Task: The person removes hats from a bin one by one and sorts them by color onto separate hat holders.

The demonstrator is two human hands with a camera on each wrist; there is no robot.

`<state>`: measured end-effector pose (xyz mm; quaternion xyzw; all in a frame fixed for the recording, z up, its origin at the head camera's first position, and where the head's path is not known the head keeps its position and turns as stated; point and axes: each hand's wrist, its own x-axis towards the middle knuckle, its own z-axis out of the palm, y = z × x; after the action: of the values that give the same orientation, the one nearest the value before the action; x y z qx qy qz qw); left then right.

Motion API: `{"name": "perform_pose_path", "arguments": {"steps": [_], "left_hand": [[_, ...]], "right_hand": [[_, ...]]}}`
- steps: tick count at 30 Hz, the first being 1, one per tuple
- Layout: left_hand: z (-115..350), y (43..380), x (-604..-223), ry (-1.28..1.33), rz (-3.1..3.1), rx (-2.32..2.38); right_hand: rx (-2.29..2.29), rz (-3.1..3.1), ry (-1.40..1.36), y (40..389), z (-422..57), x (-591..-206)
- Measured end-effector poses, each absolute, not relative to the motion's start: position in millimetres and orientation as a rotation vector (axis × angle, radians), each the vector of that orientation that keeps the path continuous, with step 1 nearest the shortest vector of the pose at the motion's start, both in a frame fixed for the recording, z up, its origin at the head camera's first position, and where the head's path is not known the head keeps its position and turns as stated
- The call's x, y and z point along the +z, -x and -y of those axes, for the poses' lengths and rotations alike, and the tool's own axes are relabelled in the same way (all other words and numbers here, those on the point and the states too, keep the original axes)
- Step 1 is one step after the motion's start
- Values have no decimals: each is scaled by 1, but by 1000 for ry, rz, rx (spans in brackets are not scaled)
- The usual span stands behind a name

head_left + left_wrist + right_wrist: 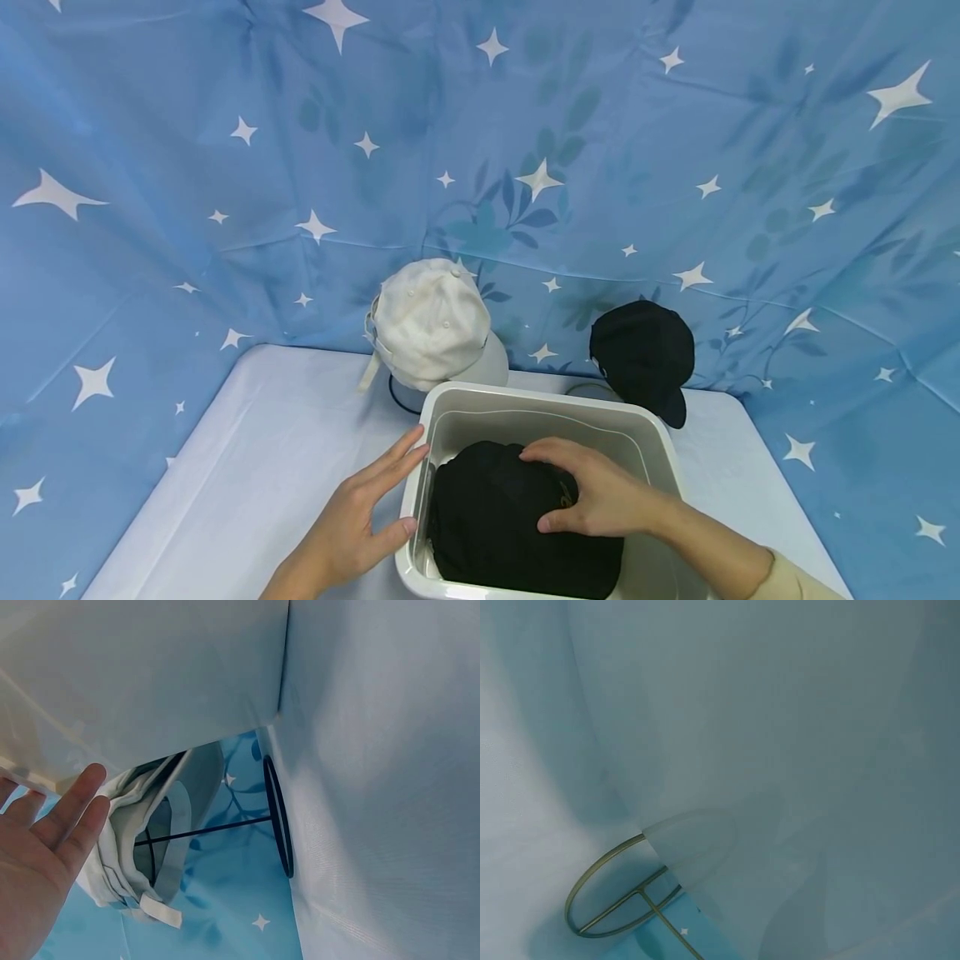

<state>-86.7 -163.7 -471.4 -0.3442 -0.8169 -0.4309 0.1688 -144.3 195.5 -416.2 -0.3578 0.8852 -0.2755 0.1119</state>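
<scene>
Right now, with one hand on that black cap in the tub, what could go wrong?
The left hand only rests flat against the side of the white bin, so the bin might slide on the smooth tablecloth. The right hand lies on top of the black cap rather than gripping it, so the cap could slip. Reaching forward might knock the white cap off its wire stand.

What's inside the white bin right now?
Inside the white bin lies a black cap, with the right hand resting on top. The cap covers the bin's floor, so anything beneath is hidden.

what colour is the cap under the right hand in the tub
Black cap, lying in the pale tub; the head view shows it best.
</scene>
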Motion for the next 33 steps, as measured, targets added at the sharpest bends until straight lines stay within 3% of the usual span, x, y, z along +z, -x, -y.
{"name": "perform_pose_path", "arguments": {"steps": [33], "left_hand": [[164,87,-473,989,2324,-1231]], "right_hand": [[-735,-2557,1152,149,-189,-419]]}}
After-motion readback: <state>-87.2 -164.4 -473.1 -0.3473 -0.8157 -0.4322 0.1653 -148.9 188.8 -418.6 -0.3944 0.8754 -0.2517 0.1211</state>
